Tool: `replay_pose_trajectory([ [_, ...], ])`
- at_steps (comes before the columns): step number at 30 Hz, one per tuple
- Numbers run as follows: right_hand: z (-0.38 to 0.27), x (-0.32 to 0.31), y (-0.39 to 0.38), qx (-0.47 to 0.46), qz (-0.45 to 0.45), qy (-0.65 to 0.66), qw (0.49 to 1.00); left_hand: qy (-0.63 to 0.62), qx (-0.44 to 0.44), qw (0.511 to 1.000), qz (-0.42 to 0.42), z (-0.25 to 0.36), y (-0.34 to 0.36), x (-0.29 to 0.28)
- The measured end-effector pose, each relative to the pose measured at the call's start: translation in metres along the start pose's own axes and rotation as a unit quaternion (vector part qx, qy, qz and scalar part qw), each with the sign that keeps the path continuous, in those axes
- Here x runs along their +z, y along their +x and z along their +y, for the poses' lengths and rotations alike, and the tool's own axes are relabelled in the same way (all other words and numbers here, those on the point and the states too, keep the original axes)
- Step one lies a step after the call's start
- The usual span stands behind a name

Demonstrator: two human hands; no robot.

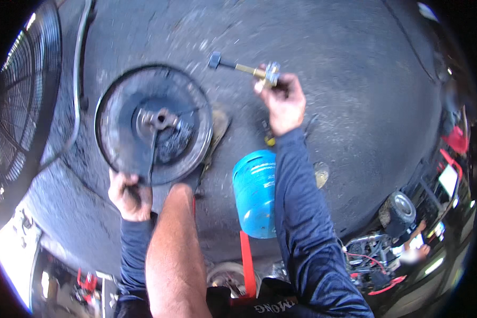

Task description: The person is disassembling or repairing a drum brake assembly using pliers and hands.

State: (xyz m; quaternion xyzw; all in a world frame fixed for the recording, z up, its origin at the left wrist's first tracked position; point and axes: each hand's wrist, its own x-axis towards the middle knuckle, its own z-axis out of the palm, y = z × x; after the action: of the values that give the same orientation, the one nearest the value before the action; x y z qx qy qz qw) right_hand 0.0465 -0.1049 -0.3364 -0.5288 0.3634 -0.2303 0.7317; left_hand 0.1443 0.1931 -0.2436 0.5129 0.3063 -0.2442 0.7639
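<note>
A round, dark metal wheel-like disc [116, 122] with a raised rim stands at the left, its hub [160, 120] at the centre. A thin rod [152, 153] runs from that hub down to the lower rim. My left hand [131, 196] has its fingers curled at the lower-left rim and grips the disc there, close to the rod's end. Raised farther forward, my right hand [285, 100] is closed round a brass-coloured valve-like fitting [271, 74]. From this fitting a narrow brass and black stem points left, ending in a black block [214, 60].
A blue bucket [254, 196] stands beside my right forearm. My bare knee [177, 212] rises just below the disc. At the left edge is a large fan [21, 100], with a grey pipe [78, 69] near it. Machine parts [368, 254] and a small wheel [403, 206] are at lower right.
</note>
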Motion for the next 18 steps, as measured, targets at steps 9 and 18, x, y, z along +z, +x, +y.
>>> replay_pose_trajectory([
  [9, -0.233, -0.058, -0.17, -0.052, 0.015, 0.349, 0.935, -0.023, 0.044, 0.977, -0.206, 0.04, -0.069, 0.046],
  [18, -0.318, -0.059, -0.396, -0.129, -0.122, 0.469, 0.865, -0.009, 0.073, 0.95, -0.304, 0.157, -0.235, 0.035],
])
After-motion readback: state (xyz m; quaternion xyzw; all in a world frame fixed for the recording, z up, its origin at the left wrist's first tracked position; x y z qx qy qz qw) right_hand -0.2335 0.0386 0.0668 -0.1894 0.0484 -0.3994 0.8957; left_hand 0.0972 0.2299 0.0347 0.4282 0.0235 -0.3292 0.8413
